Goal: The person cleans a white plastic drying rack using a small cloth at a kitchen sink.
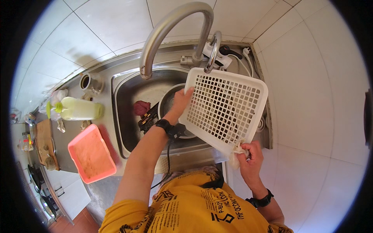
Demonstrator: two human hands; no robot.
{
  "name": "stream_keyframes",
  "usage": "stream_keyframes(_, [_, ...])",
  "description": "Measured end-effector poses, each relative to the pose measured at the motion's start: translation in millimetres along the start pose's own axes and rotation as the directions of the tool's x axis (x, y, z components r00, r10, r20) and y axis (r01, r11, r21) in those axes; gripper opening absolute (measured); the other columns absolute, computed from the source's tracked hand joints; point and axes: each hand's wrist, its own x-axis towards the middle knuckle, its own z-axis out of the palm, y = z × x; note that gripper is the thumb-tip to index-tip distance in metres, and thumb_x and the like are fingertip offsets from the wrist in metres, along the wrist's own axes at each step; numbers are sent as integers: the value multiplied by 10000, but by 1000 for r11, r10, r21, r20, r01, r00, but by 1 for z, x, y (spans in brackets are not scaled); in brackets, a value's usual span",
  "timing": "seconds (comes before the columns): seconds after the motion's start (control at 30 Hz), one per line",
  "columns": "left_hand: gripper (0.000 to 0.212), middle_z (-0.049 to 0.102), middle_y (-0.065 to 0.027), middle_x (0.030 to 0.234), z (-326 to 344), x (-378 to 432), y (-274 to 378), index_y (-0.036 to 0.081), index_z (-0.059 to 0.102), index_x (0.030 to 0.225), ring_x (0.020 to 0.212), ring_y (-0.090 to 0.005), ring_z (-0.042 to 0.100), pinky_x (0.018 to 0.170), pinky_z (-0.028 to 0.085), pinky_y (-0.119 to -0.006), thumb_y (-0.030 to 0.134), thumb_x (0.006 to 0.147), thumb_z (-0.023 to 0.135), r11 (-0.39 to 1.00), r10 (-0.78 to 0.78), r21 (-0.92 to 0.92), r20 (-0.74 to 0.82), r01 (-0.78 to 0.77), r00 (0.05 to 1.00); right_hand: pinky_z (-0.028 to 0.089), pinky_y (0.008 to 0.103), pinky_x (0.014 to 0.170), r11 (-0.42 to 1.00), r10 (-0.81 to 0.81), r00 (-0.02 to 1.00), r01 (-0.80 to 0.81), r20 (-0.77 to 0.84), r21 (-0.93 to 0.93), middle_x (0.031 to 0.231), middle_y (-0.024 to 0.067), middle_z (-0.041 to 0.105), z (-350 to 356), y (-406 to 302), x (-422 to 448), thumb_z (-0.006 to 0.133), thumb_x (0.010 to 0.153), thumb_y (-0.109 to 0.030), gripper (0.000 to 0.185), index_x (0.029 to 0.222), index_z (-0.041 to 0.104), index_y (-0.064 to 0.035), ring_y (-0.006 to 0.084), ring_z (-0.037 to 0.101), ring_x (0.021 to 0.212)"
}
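Note:
A white plastic lattice basket [209,142] is held tilted over the right side of the steel sink [131,93]. My left hand [182,103] grips its left edge, thumb on the rim. At the lower right corner, my right hand [252,158] pinches a crumpled whitish cloth or scrubber [239,150] against the rim. Behind the basket, a round metal bowl [166,100] in the sink is partly hidden. Left of that bowl lie dark chopsticks [151,115] and a dark red cloth [142,107].
A large curved faucet [163,26] arches over the sink; a thinner spout [217,40] ends at the basket's top edge. On the left counter are a pink tray [90,154], a pump bottle [80,108], a jar [90,83] and a wooden board [45,142]. A plug [247,52] lies behind.

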Motion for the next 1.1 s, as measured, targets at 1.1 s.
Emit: stream_keyframes(1.1, [253, 644, -93, 946, -79, -205, 49, -35, 558, 1106, 784, -150, 641, 652, 546, -280, 126, 912, 535, 903, -85, -423, -356, -80, 931, 462, 406, 764, 935, -350, 928, 354, 127, -13, 975, 155, 562, 182, 4, 141, 538, 800, -67, 214, 1007, 585, -45, 333, 550, 887])
